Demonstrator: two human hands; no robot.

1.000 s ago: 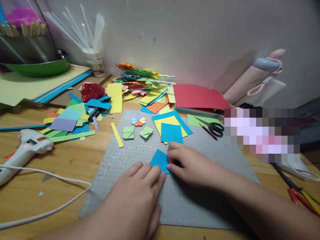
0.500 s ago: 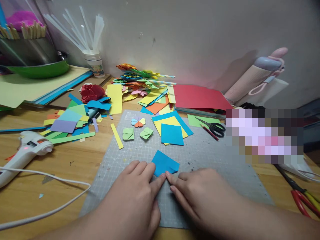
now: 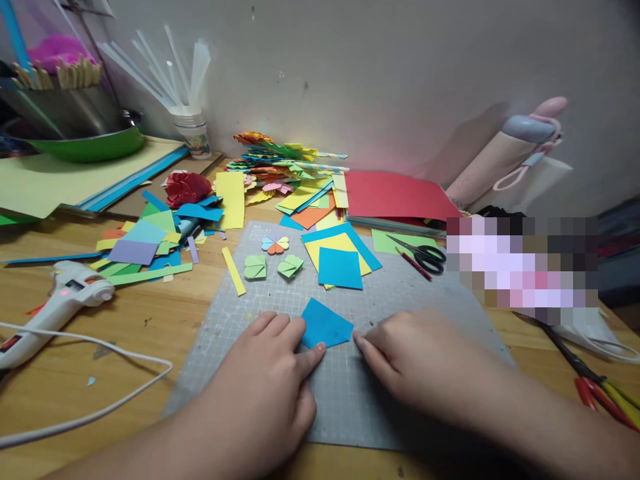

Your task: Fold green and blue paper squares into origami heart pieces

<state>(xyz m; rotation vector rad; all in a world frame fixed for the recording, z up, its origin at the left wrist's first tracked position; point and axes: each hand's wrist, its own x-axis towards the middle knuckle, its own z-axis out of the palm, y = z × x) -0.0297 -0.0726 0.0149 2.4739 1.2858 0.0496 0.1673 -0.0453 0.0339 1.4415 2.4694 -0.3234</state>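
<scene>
A blue sheet of paper (image 3: 327, 325), its lower edge folded, lies on the grey cutting mat (image 3: 350, 413). My left hand (image 3: 275, 373) presses on its left side, index fingertip on the lower edge, the other fingers bent but not gripping. At the right corner of the sheet is my right hand (image 3: 405, 353), thumb and index finger pinched together; whether the paper's tip is between them is too small to tell. Behind the sheet lie two green folded pieces (image 3: 255, 267), a multicoloured paper flower (image 3: 275, 245) and a blue square (image 3: 341, 268) over yellow paper.
A white glue gun (image 3: 55, 313) with its cable lies at the left, near paper scraps (image 3: 133, 250). Black scissors (image 3: 425, 257) and a red pencil (image 3: 415, 265) sit at the mat's back right. Red-handled scissors (image 3: 595, 393) lie far right. Straws (image 3: 197, 73) stand in a cup.
My right hand has moved right along the paper's lower edge, away from my left fingertip, to the right corner. My left hand stays on the paper. The view has shifted slightly.
</scene>
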